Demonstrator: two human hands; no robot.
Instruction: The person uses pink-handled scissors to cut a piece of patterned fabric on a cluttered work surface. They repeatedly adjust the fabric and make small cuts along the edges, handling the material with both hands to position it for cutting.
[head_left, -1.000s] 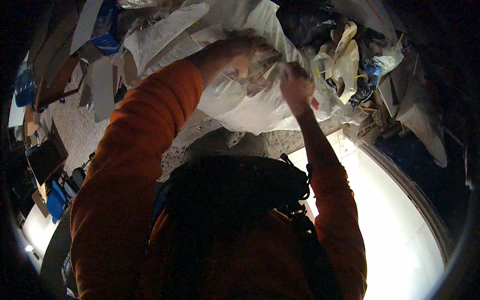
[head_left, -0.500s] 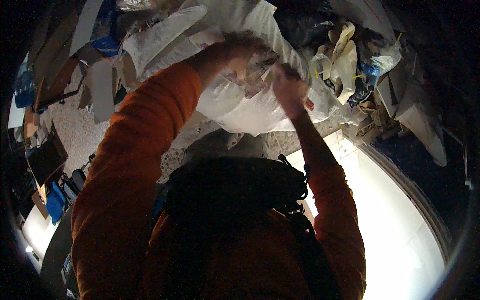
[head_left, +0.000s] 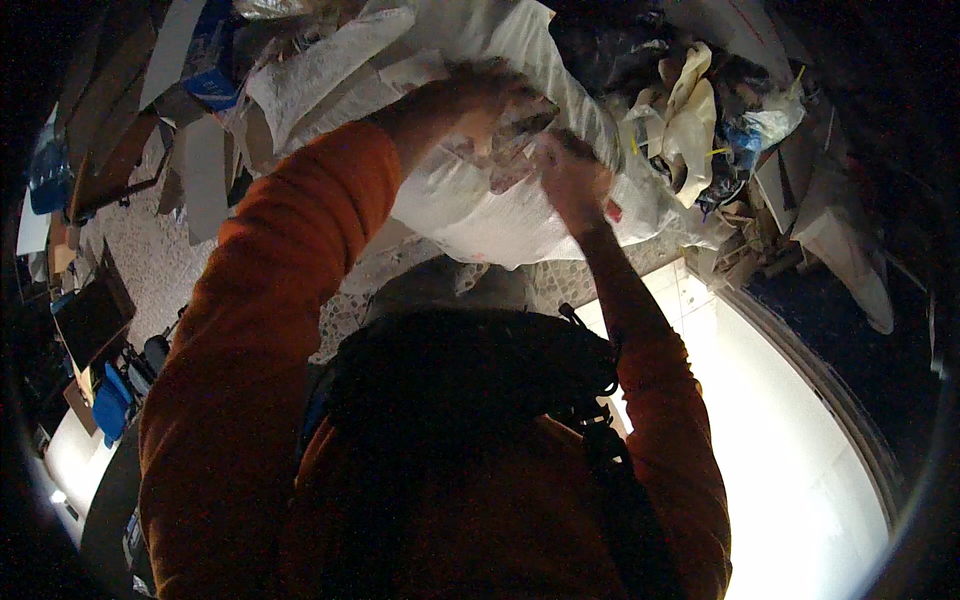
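Observation:
A large white woven sack (head_left: 480, 225) bulges in front of me. Over it, my left hand (head_left: 488, 92) reaches in from the left, blurred and dark, its fingers bent around a crumpled, see-through wrapper (head_left: 512, 168) with reddish patches. Close to the wrapper's right side is my right hand (head_left: 577, 185), its fingers curled; what they grip is hidden. A small red piece (head_left: 613, 211) shows at the outer edge of that hand, and I cannot tell whether it is held. Both forearms wear orange sleeves.
Light plastic scraps (head_left: 688, 125) and dark bags lie heaped at the right. Flattened cardboard (head_left: 205, 180) and a blue box (head_left: 210, 60) stand at the left. Pebble-patterned floor (head_left: 145, 255) shows beneath, with a brightly lit pale surface (head_left: 790, 450) at the lower right.
My right hand has shifted slightly left and down, and the small red piece beside it has moved with it. My left hand stays at the wrapper. The sack looks almost unchanged.

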